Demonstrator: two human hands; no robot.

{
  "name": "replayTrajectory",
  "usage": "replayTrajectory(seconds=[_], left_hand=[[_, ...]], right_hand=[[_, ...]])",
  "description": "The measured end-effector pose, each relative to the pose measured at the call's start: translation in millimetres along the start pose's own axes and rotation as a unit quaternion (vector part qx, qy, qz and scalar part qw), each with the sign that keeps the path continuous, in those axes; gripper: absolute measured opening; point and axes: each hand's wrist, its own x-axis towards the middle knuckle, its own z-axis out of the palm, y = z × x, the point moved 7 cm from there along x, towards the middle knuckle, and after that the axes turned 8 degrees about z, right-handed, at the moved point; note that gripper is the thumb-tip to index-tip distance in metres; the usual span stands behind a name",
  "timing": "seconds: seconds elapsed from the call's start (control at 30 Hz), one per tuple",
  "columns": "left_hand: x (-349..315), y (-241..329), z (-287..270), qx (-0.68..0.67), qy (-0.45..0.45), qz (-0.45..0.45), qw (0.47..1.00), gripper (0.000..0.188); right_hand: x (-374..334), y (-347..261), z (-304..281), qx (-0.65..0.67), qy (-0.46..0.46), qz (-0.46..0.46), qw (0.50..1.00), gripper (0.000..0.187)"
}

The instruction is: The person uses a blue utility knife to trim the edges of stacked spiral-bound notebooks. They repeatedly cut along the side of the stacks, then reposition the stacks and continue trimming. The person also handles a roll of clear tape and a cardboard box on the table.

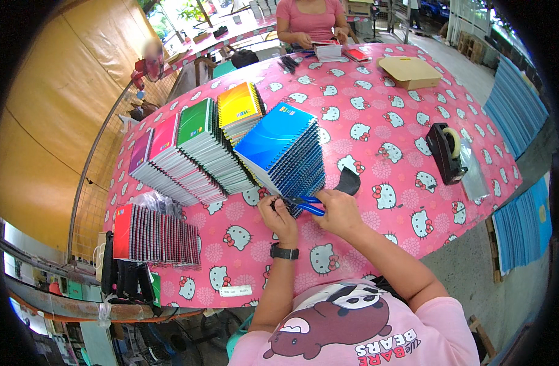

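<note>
A tall stack of blue spiral notebooks stands in the middle of the table, its black coil edges facing right. My right hand is closed around the handles of blue-handled pliers. The tool's jaws meet the low near corner of this stack, beside the coils. At the same corner my left hand has its fingers curled and pressed together; what they pinch is hidden. A dark curved piece lies right of the stack, just beyond my right hand.
Purple, pink, green and yellow notebook stacks stand left of the blue one. Red notebooks lie near left. A tape dispenser sits right; a tan box lies farther back. Across the table, a person handles notebooks.
</note>
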Motion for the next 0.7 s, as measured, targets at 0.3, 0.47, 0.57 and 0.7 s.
replayTrajectory(seconds=[0.3, 0.47, 0.57, 0.7], left_hand=[[-6, -12, 3, -0.03, 0.025, -0.014, 0.999, 0.034], [-4, -8, 4, -0.031, 0.041, -0.026, 0.998, 0.033], [-1, -9, 5, -0.019, 0.046, -0.022, 0.999, 0.032], [7, -10, 4, 0.016, 0.018, 0.029, 0.999, 0.033]], right_hand=[[-5, -8, -9, -0.106, 0.085, -0.093, 0.986, 0.054], [-3, -9, -7, -0.083, 0.078, -0.081, 0.99, 0.046], [-3, -9, -6, -0.064, 0.078, -0.083, 0.991, 0.039], [-2, -2, 0, -0.032, 0.058, -0.063, 0.996, 0.033]])
